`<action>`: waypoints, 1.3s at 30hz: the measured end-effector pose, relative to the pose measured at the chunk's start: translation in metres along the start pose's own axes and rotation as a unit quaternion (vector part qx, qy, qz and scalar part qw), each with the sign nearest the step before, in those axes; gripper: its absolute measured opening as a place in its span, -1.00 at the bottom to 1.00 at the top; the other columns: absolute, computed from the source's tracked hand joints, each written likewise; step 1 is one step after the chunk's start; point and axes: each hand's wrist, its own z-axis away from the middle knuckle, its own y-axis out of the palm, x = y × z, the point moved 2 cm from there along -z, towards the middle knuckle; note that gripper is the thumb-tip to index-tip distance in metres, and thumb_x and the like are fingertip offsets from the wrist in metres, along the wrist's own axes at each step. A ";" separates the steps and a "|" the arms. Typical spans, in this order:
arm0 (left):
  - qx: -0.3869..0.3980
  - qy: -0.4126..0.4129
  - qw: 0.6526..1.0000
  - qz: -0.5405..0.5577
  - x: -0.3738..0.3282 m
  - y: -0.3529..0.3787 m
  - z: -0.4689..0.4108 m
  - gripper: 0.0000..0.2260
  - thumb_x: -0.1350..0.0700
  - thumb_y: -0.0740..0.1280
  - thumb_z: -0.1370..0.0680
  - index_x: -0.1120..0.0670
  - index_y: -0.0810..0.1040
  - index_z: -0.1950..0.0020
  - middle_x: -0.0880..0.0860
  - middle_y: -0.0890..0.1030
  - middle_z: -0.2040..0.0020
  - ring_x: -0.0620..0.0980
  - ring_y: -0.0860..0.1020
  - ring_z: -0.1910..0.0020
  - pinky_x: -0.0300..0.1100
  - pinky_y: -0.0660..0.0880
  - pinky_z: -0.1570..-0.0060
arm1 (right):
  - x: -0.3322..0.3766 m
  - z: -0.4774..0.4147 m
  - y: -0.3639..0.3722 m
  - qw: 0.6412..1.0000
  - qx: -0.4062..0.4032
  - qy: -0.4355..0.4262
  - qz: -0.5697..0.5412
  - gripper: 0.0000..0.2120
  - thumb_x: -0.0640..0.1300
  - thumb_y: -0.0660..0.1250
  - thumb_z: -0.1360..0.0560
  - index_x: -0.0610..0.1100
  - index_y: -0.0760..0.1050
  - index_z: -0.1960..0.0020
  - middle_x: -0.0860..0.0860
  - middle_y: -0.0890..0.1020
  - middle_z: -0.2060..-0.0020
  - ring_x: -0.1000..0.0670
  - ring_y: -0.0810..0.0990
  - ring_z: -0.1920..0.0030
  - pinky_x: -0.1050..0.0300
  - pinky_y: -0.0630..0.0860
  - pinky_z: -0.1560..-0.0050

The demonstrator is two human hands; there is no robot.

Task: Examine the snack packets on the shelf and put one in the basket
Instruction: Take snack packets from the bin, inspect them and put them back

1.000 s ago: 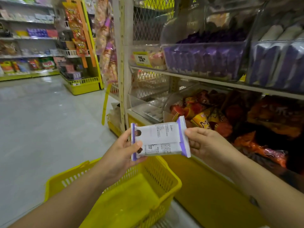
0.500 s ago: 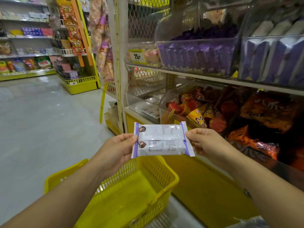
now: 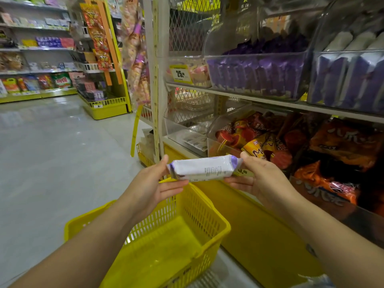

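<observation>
White packet gripped endwise, left hand, right hand, over basket rim.

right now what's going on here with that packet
A person at a shop shelf holds a white and purple snack packet flat between both hands. The left hand pinches one end and the right hand pinches the other. The yellow basket waits lower down; the packet is not yet in it.

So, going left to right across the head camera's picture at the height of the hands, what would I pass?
Grey floor → left hand → snack packet, pinched at both ends → right hand → orange snack bags.
</observation>
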 end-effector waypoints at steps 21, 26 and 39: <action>0.011 0.039 0.998 0.046 0.012 -0.004 -0.003 -0.73 0.34 0.20 -0.59 0.22 0.49 -0.28 0.16 0.67 -0.10 0.04 0.67 -0.02 -0.18 0.63 0.15 | 0.000 0.005 0.002 0.999 -0.008 0.000 -0.045 -0.87 -0.32 0.29 -0.52 -0.29 0.55 -0.05 -0.13 0.72 0.14 0.01 0.70 0.22 0.23 0.62 0.25; 0.018 0.009 0.999 -0.028 0.007 -0.010 -0.003 -0.71 0.09 0.34 -0.51 0.14 0.56 -0.20 0.12 0.69 -0.06 0.01 0.68 -0.01 -0.19 0.62 0.17 | -0.003 0.000 -0.004 0.999 -0.043 0.001 -0.012 -0.89 -0.24 0.29 -0.55 -0.22 0.59 0.05 -0.11 0.72 0.18 0.02 0.69 0.21 0.10 0.61 0.10; 0.056 -0.026 0.998 -0.013 0.004 -0.002 0.002 -0.79 0.08 0.22 -0.62 0.15 0.61 -0.03 0.07 0.71 -0.01 0.05 0.69 0.02 -0.16 0.61 0.24 | -0.004 -0.003 -0.004 0.996 -0.023 0.010 -0.085 -0.79 -0.17 0.18 -0.62 -0.18 0.56 0.08 -0.14 0.71 0.07 -0.09 0.71 0.10 0.12 0.66 0.17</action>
